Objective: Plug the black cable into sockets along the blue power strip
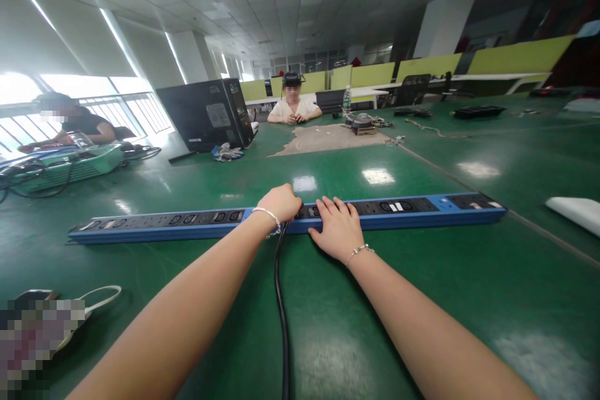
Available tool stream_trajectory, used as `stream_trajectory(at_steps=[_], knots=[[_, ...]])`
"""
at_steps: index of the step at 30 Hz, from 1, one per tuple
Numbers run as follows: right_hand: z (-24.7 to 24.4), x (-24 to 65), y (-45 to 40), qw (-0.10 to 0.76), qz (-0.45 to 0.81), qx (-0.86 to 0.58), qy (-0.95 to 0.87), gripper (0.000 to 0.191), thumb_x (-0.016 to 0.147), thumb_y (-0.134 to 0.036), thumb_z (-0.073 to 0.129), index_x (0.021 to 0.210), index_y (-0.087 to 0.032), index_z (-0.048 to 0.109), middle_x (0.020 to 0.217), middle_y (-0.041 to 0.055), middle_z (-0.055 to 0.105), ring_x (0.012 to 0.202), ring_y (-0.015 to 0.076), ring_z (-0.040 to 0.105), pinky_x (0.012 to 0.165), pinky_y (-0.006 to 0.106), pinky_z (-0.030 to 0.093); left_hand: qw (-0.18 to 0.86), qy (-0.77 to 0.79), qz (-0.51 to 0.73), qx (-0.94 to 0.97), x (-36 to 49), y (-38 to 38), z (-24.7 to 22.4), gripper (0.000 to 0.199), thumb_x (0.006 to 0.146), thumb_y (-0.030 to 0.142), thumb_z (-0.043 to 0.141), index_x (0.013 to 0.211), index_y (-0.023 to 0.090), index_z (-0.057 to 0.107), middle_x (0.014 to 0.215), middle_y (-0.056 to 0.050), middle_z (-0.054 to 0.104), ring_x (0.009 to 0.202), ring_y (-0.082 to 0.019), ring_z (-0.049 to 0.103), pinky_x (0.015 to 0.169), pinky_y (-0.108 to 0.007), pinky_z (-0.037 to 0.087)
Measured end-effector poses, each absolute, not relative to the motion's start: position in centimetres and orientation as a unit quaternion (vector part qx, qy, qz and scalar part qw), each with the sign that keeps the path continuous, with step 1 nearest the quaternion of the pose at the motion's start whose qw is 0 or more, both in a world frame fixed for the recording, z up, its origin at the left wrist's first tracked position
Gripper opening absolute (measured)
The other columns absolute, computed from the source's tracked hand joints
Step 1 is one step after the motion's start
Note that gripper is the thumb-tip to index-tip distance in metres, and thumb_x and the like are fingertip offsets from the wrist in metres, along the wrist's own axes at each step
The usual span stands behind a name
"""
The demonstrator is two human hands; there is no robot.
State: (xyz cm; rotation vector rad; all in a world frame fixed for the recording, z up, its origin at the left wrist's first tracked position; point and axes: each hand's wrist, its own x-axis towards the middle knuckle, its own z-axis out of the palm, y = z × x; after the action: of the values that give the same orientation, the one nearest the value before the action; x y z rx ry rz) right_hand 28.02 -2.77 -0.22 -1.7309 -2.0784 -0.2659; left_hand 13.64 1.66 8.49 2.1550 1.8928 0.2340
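A long blue power strip (403, 220) with black sockets lies across the green table in front of me. My left hand (280, 204) is closed around the plug end of a black power cord (281, 300), at the middle of the strip. The fingers hide most of the plug, so I cannot tell how far it sits in a socket. From there the cord runs down toward me between my forearms. Just to the right, my right hand (338, 225) lies open on the strip, palm down with fingers spread.
At the back left stand a black computer case (204, 114), a glove (227, 152) and a green basket (75, 169) with cables. A bottle (347, 100) and a metal device (362, 122) are farther back. A white object (576, 212) lies right. Two people sit beyond.
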Motion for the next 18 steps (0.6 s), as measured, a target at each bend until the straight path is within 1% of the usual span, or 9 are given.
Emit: stream_trajectory(at_steps=[3,7,9,13,18], knots=[[-0.2,28.0,-2.8,0.214,-0.092,-0.623,-0.747,0.063,0.077,-0.046,0.051,0.133,-0.017,0.044,0.139,0.0083,0.044,0.128,0.0282,0.031,0.105,0.047,0.016,0.117,0.652,0.066,0.746,13.9,1.9,8.7,0.026,0.073,0.026,0.047,0.087,0.014,0.063,0.069,-0.011,0.071,0.076,-0.021,0.067,0.065,-0.026,0.047],[-0.1,28.0,-2.8,0.217,-0.088,-0.621,-0.748,0.063,0.077,-0.045,0.051,0.133,-0.017,0.044,0.139,0.0083,0.044,0.128,0.0286,0.031,0.105,0.047,0.016,0.111,0.649,0.041,0.751,14.5,1.8,9.2,0.024,0.07,0.024,0.047,0.083,0.014,0.065,0.069,-0.012,0.071,0.079,-0.023,0.067,0.066,-0.028,0.048],[-0.2,28.1,-2.8,0.217,-0.087,-0.621,-0.748,0.063,0.077,-0.045,0.052,0.133,-0.017,0.044,0.139,0.0084,0.044,0.128,0.0288,0.031,0.105,0.047,0.017,0.107,0.65,0.03,0.752,14.9,1.8,9.3,0.025,0.07,0.023,0.049,0.085,0.013,0.066,0.071,-0.013,0.071,0.081,-0.024,0.068,0.067,-0.028,0.048],[-0.2,28.1,-2.8,0.218,-0.087,-0.62,-0.749,0.062,0.077,-0.045,0.052,0.132,-0.018,0.044,0.139,0.0091,0.044,0.128,0.029,0.031,0.105,0.048,0.016,0.093,0.65,0.015,0.754,15.3,1.8,9.5,0.032,0.071,0.024,0.048,0.096,0.011,0.064,0.082,-0.016,0.071,0.086,-0.024,0.067,0.068,-0.028,0.049],[-0.1,28.0,-2.9,0.219,-0.09,-0.62,-0.748,0.062,0.077,-0.046,0.052,0.132,-0.018,0.044,0.139,0.0094,0.044,0.128,0.0287,0.031,0.105,0.047,0.017,0.077,0.647,-0.003,0.759,15.5,1.8,9.5,0.032,0.071,0.025,0.05,0.096,0.011,0.064,0.089,-0.019,0.071,0.091,-0.026,0.066,0.071,-0.029,0.05]])
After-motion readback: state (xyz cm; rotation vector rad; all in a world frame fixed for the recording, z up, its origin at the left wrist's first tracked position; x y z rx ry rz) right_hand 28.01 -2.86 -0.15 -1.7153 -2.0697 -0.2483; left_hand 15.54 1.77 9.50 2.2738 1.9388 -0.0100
